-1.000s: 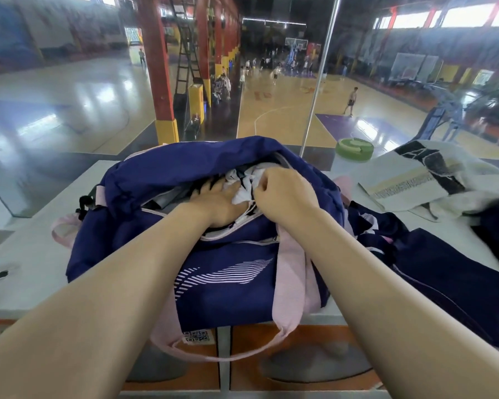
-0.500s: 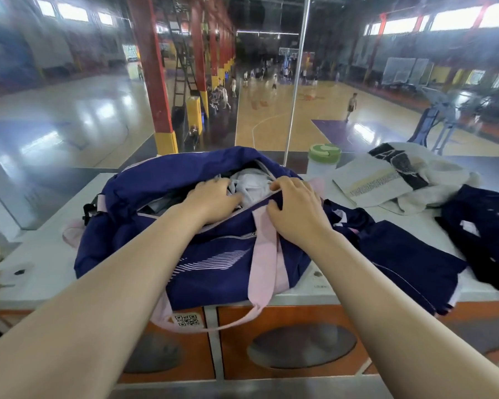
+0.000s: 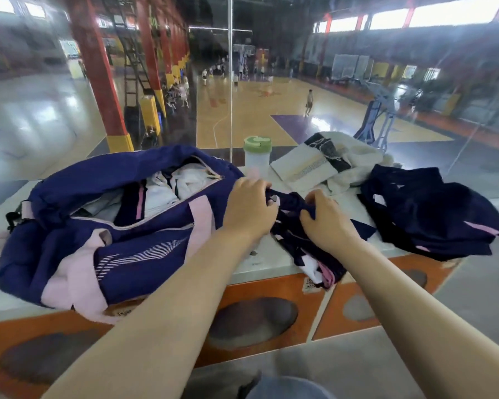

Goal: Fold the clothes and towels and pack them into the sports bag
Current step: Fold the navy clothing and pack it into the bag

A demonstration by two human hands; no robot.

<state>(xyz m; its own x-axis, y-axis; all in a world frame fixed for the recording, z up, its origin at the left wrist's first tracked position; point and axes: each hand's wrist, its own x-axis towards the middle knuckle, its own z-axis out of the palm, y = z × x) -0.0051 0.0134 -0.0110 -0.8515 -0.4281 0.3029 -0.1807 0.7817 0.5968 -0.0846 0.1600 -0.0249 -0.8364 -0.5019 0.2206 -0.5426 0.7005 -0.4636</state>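
Note:
The navy sports bag (image 3: 121, 246) with pink straps lies open on the left of the counter (image 3: 260, 266), with white and dark clothes inside. Right of it a crumpled navy garment (image 3: 297, 240) with pink and white marks hangs over the counter's front edge. My left hand (image 3: 249, 208) and my right hand (image 3: 326, 220) both grip its upper edge, fingers curled into the cloth. A white towel (image 3: 337, 165) with a dark print lies behind, and another navy garment (image 3: 432, 214) sits at the right.
A clear bottle (image 3: 257, 156) with a green lid stands behind the hands, near a glass wall with a metal pole (image 3: 230, 82). Beyond the glass is a sports hall with people. The counter's orange front drops off just below the garment.
Both hands left the bag's opening and moved right to take hold of the navy garment beside it. The bag now lies open with the packed clothes showing.

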